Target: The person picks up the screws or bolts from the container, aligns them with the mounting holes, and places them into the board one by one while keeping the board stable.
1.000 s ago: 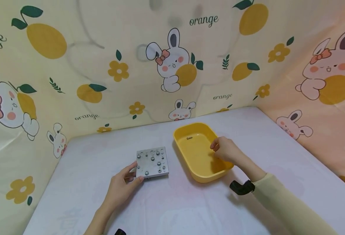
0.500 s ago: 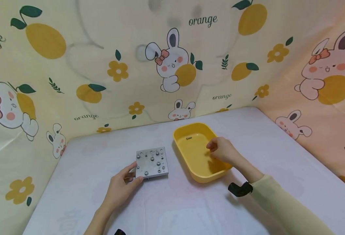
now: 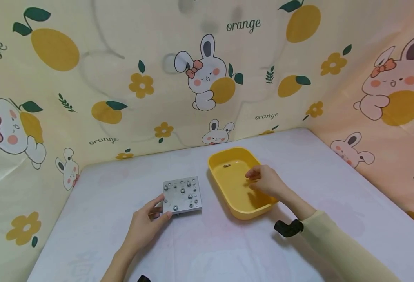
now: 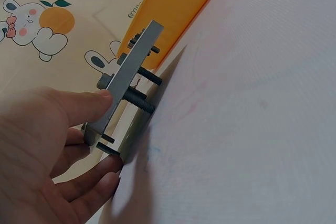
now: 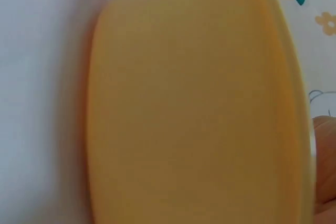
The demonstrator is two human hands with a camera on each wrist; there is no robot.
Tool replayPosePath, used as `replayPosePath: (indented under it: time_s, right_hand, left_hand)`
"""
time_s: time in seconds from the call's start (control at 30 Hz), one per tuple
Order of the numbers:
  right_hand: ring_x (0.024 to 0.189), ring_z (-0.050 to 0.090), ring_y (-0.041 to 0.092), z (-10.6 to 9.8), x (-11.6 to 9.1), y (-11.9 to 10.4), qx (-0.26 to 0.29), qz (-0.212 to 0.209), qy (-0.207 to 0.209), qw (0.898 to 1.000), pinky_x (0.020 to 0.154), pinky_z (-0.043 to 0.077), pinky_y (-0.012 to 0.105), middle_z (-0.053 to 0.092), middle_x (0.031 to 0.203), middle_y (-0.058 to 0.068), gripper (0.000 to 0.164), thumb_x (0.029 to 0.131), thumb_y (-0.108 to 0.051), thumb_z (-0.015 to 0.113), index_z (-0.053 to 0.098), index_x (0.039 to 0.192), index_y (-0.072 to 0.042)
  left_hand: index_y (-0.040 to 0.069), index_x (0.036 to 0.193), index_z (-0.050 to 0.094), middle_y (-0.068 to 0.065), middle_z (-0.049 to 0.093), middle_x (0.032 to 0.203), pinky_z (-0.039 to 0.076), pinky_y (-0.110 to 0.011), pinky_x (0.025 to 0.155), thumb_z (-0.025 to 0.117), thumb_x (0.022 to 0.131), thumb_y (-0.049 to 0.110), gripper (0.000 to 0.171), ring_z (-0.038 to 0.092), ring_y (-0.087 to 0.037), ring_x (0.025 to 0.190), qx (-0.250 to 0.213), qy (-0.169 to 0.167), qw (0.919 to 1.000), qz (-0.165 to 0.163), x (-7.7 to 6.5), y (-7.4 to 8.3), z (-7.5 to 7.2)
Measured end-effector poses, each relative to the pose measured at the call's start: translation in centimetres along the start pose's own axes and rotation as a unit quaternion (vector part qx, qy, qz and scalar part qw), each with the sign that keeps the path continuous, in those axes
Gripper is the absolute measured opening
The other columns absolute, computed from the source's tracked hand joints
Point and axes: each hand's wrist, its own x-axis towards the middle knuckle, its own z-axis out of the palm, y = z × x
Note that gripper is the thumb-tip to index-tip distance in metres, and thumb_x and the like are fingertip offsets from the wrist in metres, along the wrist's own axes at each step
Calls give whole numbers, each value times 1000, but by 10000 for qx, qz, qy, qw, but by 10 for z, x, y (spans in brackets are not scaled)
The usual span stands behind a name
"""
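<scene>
Thumb on the left hand [image 3: 145, 225] sits at the lower-left corner of a metal plate [image 3: 173, 199], with fingers at the left edge, so it's a pinch grip. That puts the plate just left of centre. Looks like solid machined stuff: I'd guess stiff, heavy for its size, not fragile, maybe slippery on the smooth sides. Bolts [image 3: 183, 190] stand up on top, and threaded bolt shanks [image 4: 150, 76] poke out below in the left wrist view, so it probably rocks if you lean on it. IMO take it by 2 opposite bare edges, fingertips clear of the threads.

Right of centre, the right hand [image 3: 267, 181] is over the yellow tray [image 3: 229, 184], fingers curled; can't tell if anything's pinched there. Tray looks like light plastic, likely slides if bumped, so grab the rim. In its upper left lies 1 loose screw [image 3: 226, 166], hard and tiny, probably rolls. Fingertip job. Printed backdrop [image 3: 122, 78] fills the upper frame.
</scene>
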Motion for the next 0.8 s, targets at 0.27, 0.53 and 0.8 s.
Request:
replayPosePath:
  time_s: [0.27,0.53,0.8]
  right_hand:
    - [107,59,37,-8,-1,-11,-446,154,237,9986,92,52,47,64,113,23,27,87,-2,70,63,111,7]
    - [119,51,43,1,-4,-6,-59,348,-98,9993,100,45,52,57,122,28,34,86,0,69,57,117,10]
    - [113,56,38,5,7,5,557,386,-269,9973,94,51,44,60,120,27,42,78,12,66,56,120,13]
  left_hand:
    - [13,141,54,-14,60,131,54,-42,92,80,85,25,63,64,-28,105,10,18,10000,53,-1,0,-1]
    - [13,142,54,-13,60,131,54,-42,92,80,85,25,64,65,-27,104,-8,-9,10000,44,0,0,0]
    - [13,141,54,-13,61,129,54,-41,92,80,85,24,63,65,-27,105,8,8,10000,90,0,-1,-1]
